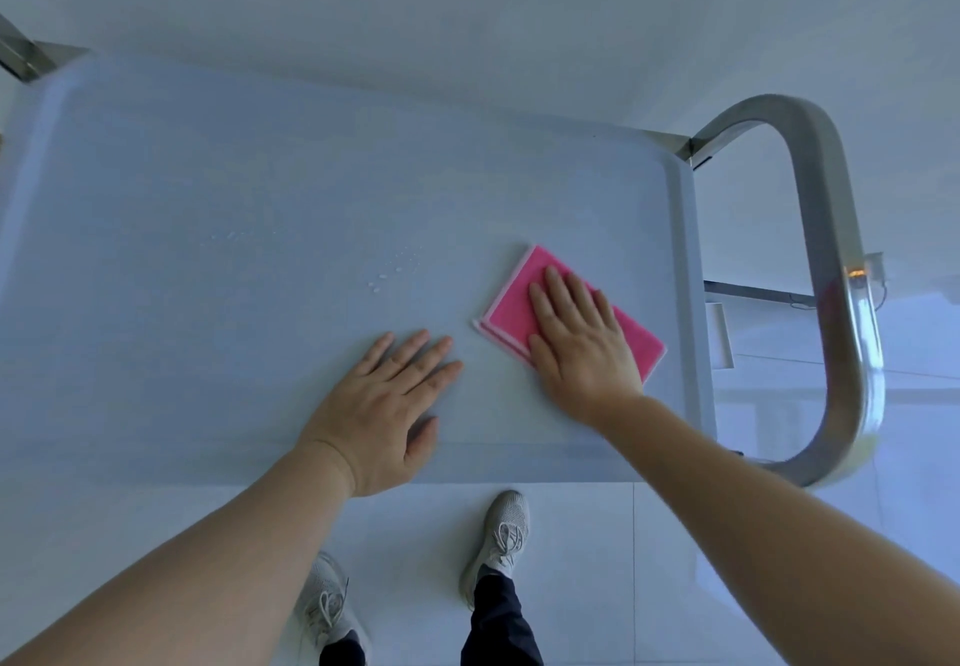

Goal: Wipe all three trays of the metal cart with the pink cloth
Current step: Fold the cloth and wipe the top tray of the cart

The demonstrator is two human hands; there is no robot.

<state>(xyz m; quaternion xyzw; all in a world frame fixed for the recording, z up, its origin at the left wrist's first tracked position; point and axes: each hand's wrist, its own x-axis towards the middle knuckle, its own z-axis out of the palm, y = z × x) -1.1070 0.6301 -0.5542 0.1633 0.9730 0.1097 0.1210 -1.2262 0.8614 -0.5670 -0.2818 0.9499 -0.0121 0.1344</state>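
My right hand (579,340) pressed flat, fingers spread, on the pink cloth (519,301) near the top tray's (208,171) right edge, water droplets (392,270) lying leftward, beyond my flat, empty left hand (387,405).

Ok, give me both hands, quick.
Left hand: open, flat on the top tray, holding nothing.
Right hand: open, palm pressed flat on the pink cloth.

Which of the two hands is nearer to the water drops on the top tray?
Left. The left hand lies flat just below the water drops; the right hand presses the pink cloth further right.
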